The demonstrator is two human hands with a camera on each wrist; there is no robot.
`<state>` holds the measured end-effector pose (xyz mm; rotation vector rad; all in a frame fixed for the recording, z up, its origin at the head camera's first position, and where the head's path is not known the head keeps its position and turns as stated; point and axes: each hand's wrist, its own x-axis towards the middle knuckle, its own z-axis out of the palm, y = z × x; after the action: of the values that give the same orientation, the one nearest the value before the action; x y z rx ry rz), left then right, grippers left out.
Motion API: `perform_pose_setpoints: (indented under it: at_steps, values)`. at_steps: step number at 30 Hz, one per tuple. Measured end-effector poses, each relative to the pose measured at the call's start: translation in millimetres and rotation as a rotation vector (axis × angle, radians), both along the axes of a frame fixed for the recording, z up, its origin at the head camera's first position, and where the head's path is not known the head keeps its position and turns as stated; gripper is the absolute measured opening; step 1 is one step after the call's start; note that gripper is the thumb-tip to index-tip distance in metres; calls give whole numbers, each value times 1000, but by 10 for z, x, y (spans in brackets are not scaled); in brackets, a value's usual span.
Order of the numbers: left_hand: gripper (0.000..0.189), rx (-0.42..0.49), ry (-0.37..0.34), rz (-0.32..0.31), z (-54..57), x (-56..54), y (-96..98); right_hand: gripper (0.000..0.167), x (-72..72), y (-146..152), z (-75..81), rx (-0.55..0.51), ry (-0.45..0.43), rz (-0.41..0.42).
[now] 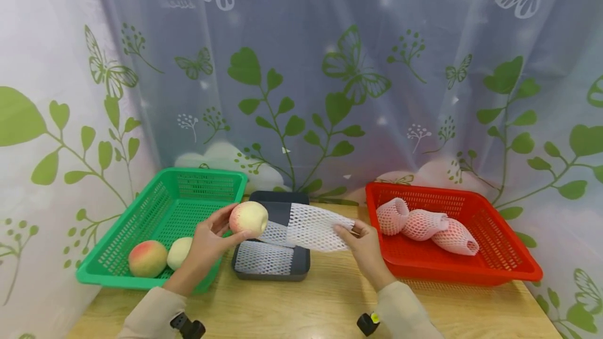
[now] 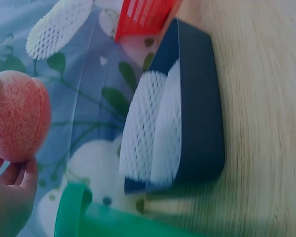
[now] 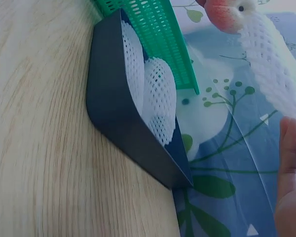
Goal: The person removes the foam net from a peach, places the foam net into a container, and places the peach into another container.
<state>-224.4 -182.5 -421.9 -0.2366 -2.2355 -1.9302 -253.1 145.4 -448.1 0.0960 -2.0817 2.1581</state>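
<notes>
My left hand (image 1: 213, 239) grips a pale pink-and-cream peach (image 1: 249, 218) above the dark box; the left wrist view shows the peach's red, speckled side (image 2: 18, 116). With thumb and fingers my right hand (image 1: 363, 245) pinches one end of a white foam net sleeve (image 1: 314, 228). The sleeve's other end points toward the peach; in the right wrist view they look close, but whether they touch I cannot tell. Under both hands sits the dark grey box (image 1: 301, 271), with more white foam net sleeves (image 1: 264, 258) lying in it.
At left, a green basket (image 1: 94, 271) holds a red-yellow peach (image 1: 147, 259) and a paler peach (image 1: 179, 253). The red basket (image 1: 506, 271) at right contains three net-wrapped peaches (image 1: 425, 224). A patterned curtain (image 1: 301, 67) hangs behind the wooden table (image 1: 301, 310).
</notes>
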Motion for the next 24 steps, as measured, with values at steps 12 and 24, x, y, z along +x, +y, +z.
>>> perform_pose_setpoints:
  at_steps: [12,24]
  values:
    - [70,-28,-56,187,-31,-40,-492,30,-137,-390,-89,-35,2,76]
    - [80,-178,-180,309,-101,-180,-793,32,-149,-758,-191,57,-92,91]
